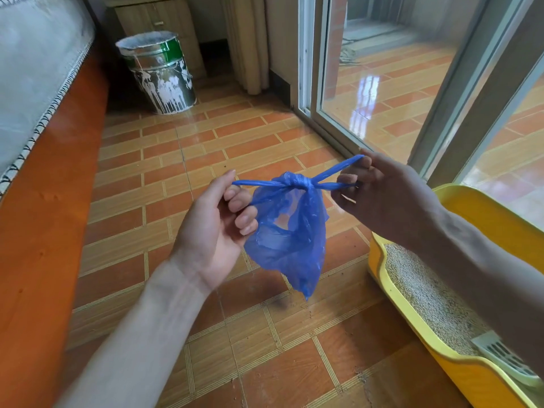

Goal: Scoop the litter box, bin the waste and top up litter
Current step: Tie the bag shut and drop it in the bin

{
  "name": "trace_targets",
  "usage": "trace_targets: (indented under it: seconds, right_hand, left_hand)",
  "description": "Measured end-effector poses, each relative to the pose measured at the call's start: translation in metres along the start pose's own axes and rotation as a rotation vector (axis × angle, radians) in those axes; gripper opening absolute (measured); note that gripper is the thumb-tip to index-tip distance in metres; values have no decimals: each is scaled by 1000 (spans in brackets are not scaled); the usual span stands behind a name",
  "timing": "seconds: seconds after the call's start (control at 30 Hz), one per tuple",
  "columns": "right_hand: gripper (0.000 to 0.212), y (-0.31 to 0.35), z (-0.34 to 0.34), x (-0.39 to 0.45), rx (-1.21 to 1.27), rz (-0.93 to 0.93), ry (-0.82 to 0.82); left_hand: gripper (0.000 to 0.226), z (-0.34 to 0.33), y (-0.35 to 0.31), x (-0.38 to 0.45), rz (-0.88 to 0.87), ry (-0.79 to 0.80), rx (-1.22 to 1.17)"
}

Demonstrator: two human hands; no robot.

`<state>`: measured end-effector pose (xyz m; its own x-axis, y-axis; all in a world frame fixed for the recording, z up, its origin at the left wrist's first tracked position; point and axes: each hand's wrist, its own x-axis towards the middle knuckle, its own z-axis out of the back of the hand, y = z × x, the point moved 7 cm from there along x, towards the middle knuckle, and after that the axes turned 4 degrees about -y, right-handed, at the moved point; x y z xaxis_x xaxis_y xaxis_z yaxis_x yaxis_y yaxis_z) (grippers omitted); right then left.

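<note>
Left hand (217,231) and right hand (379,192) each pinch a handle of the knotted blue plastic bag (290,231); yellow plastic litter box (477,375) at the tiled floor's right edge.

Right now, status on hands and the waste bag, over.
Left hand and right hand each pinch a handle of the blue bag, knot tied, held above floor. Yellow litter box right. Paint-splashed bucket ahead, path open.

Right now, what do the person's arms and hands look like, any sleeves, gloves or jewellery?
Both forearms are bare as far as the frame shows: no sleeves in view. The left hand and right hand wear no gloves, and no rings, watch or bracelets show. Fingernails are short and unpainted.
</note>
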<state>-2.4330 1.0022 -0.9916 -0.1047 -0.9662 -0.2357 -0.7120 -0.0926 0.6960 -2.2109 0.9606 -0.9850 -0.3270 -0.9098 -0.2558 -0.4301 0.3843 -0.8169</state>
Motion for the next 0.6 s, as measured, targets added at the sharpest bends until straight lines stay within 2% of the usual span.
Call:
trace_targets:
  seconds: [0.23, 0.6]
  right_hand:
    - [31, -3, 21, 11, -50, 23, -58]
    - [33, -11, 54, 19, -70, 2, -143]
  left_hand:
    - [38, 14, 7, 10, -69, -111, 77]
    - [39, 46, 29, 28, -32, -166, 133]
